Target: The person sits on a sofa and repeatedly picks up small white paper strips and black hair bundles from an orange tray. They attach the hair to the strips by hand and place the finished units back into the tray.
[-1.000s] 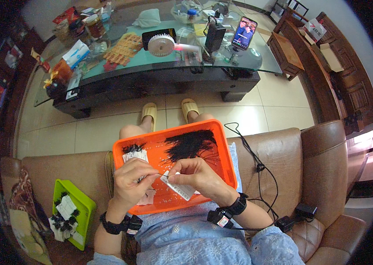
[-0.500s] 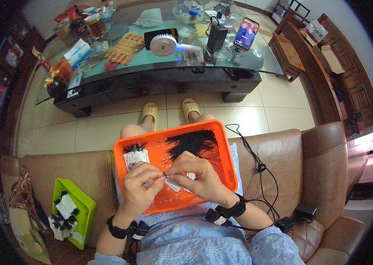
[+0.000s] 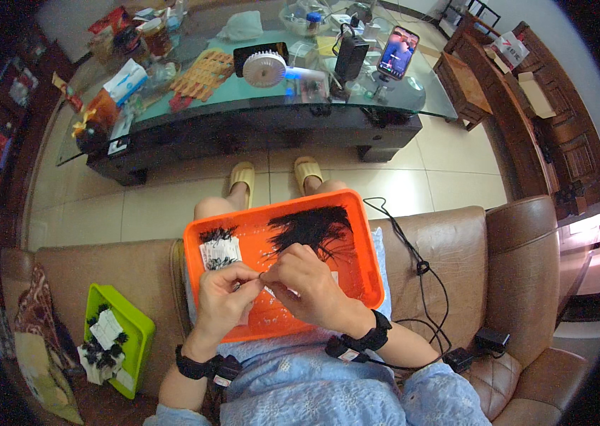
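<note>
An orange tray [image 3: 373,266] rests on my lap. Above its middle my left hand [image 3: 223,304] and my right hand [image 3: 306,285] meet fingertip to fingertip, both pinched closed. Whatever is between the fingers is too small and covered to name. A bit of white paper shows under my hands, mostly hidden. Toward the tray's far right lies a spread bunch of thin black strands [image 3: 311,228]. White printed slips [image 3: 220,251] with black tufts lie at the tray's left side, and tiny white bits are scattered over its bottom.
A green tray [image 3: 145,330] with white slips and black tufts stands on the brown sofa [image 3: 438,245] at left. Black cables [image 3: 422,268] run along the sofa at right. Ahead, a glass table [image 3: 240,106] bears a small fan [image 3: 264,69], a phone [image 3: 397,53] and clutter.
My right hand has turned over and shifted slightly left, its back now covering more of the white paper. The left hand stays nearly in place.
</note>
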`<state>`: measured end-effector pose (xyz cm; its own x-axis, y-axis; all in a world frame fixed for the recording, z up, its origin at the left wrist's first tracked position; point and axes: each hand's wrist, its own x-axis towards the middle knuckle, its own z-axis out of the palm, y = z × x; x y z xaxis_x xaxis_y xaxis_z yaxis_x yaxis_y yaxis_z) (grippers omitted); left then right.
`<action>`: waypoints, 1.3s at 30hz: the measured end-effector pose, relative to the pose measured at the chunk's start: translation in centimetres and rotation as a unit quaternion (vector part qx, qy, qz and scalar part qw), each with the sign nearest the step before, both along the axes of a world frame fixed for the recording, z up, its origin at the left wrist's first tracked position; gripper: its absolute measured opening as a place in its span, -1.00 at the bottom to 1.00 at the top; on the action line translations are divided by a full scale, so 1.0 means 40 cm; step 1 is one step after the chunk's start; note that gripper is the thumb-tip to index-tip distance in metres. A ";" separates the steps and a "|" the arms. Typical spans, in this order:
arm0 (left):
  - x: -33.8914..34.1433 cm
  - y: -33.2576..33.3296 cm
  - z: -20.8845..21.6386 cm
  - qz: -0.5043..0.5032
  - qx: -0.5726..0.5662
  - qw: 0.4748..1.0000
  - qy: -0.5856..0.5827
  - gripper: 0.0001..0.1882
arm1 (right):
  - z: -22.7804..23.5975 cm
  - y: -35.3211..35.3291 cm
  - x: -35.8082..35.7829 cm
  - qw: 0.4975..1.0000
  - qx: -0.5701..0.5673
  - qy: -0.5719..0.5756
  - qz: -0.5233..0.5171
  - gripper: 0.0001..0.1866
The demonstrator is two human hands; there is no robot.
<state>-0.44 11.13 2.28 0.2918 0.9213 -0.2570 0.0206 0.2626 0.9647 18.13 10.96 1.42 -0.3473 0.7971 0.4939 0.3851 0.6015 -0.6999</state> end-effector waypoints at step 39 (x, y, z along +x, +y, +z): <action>-0.021 0.038 -0.041 -0.073 0.225 0.971 0.026 -0.96 | -0.001 -0.006 0.008 0.827 -0.493 0.267 0.045 -0.86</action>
<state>-1.27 12.66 0.65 0.4251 0.8935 0.1446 0.0768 -0.1947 0.9778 18.46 10.74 1.39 -0.3702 0.8864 -0.2779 -0.1516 -0.3528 -0.9233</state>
